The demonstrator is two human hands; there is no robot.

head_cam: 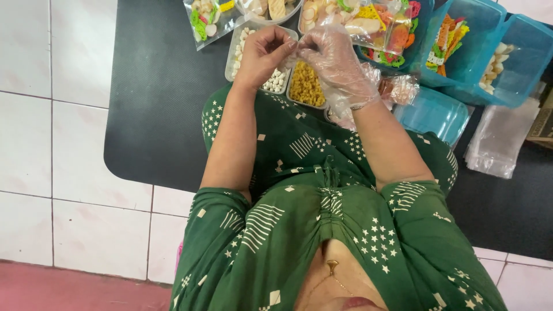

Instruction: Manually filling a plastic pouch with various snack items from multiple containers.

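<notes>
Hands [299,52] over trays [305,86]; tubs [478,34] right, on mat [155,115].

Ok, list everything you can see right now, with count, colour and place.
mat: one, black, over the white tiled floor
clear tubs: two, one of white pieces, one of yellow pieces, under the hands
sealed snack bags: two, clear with mixed colours, top left and top centre
blue containers: several, top right, holding snacks
empty clear pouches: a stack, right
left hand: bare, fingers pinched, meeting the right
right hand: in a clear plastic glove
</notes>
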